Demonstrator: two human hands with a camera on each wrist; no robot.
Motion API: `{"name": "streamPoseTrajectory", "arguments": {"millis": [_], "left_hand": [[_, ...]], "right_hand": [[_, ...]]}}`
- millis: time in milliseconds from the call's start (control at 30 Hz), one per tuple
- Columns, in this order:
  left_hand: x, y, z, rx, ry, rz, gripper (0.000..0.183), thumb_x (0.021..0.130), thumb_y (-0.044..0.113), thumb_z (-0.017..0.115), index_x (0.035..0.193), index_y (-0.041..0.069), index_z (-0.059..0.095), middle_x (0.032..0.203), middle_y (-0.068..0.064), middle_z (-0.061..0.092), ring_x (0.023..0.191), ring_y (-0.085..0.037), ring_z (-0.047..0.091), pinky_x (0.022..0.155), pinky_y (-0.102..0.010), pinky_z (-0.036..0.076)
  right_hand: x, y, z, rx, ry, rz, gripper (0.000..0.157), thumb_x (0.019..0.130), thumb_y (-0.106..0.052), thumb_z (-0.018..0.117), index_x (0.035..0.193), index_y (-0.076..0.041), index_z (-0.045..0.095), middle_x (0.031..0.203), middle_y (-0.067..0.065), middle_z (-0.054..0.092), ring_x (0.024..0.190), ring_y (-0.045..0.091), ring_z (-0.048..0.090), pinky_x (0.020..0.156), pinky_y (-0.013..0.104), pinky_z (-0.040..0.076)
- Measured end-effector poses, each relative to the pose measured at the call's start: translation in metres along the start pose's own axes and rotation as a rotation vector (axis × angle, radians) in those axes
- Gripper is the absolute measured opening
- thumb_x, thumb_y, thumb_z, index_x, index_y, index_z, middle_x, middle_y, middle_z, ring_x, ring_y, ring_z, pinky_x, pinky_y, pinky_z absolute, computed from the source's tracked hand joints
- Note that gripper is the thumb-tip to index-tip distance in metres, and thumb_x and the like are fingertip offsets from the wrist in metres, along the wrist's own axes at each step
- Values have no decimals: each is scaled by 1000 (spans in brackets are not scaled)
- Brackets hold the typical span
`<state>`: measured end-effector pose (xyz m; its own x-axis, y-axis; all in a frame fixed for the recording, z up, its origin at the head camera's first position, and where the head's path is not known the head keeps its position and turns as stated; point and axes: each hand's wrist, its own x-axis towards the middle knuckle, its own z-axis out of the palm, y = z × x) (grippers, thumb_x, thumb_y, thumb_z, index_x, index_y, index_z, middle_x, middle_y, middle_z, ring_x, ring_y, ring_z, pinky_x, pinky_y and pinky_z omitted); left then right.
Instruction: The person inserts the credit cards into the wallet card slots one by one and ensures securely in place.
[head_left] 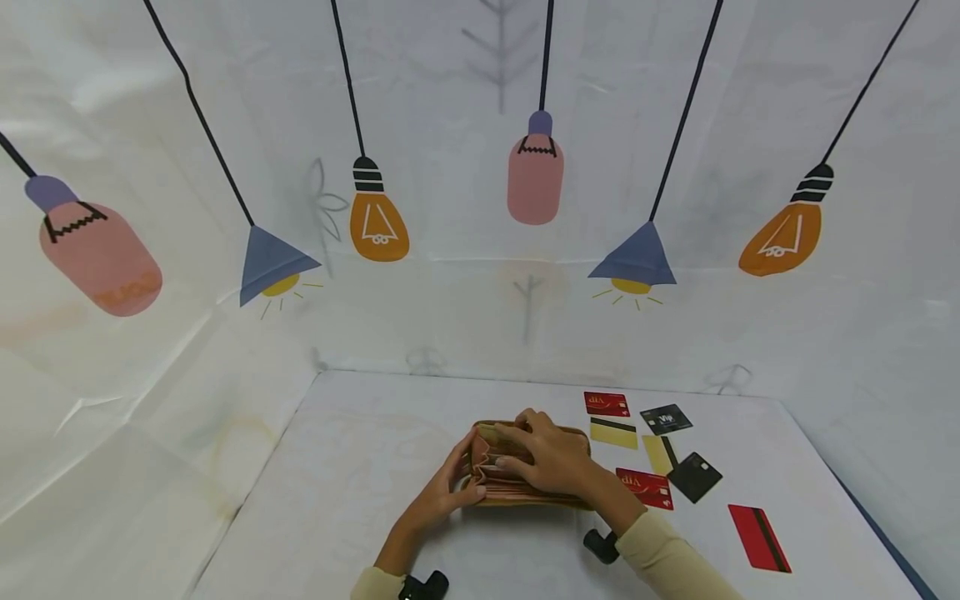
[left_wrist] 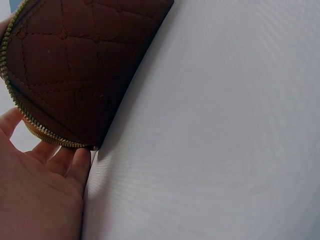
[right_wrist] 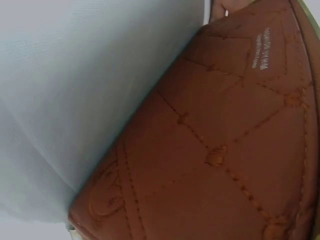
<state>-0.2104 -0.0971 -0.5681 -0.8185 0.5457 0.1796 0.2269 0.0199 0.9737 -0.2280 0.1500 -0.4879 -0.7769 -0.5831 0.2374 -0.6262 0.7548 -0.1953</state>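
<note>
In the head view, an unzipped brown wallet (head_left: 525, 496) stands with its pleated compartments facing up. My left hand (head_left: 442, 492) grips its left end, thumb at the near side and fingers toward the far side. My right hand (head_left: 553, 458) reaches into the opening from the right; its index finger and thumb are spread apart, with no card showing between them. The left wrist view shows quilted brown leather and a gold zipper (left_wrist: 37, 122) close to the left fingers (left_wrist: 65, 157). Stitched leather of the wallet (right_wrist: 215, 155) fills much of the right wrist view.
Right of the wallet lie red VIP cards (head_left: 645, 489), black cards (head_left: 695, 477) and yellow cards (head_left: 615, 433) with dark stripes, some overlapping. A striped red card (head_left: 760, 537) lies apart, nearer the right edge of the white table (head_left: 337, 467). Lamp-printed white sheeting (head_left: 457, 317) encloses the table.
</note>
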Motion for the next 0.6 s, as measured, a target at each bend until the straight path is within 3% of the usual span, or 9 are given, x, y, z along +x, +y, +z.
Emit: {"name": "streamPoseTrajectory", "arguments": {"millis": [200,467,600], "left_hand": [[0,0,0,4,7,4,85,98,14,61,162,27,7,168,-11,12,151,-38,21,116,-61,24],[-1,1,1,0,9,-9,85,98,15,61,162,27,7,169,-10,7,151,-39,21,116,-61,24],[-1,2,1,5,6,-10,85,98,15,61,162,28,7,169,-9,8,152,-38,20,117,-60,24]], "right_hand": [[0,-3,0,-7,-7,13,58,95,-64,52,141,-29,59,119,-1,56,108,16,54,86,43,54],[0,-7,0,-100,-22,-30,58,96,-64,52,144,-33,55,114,1,59,101,15,55,78,38,53],[0,-8,0,-95,-4,-29,57,94,-63,55,141,-31,57,112,1,60,99,16,55,78,39,53]]}}
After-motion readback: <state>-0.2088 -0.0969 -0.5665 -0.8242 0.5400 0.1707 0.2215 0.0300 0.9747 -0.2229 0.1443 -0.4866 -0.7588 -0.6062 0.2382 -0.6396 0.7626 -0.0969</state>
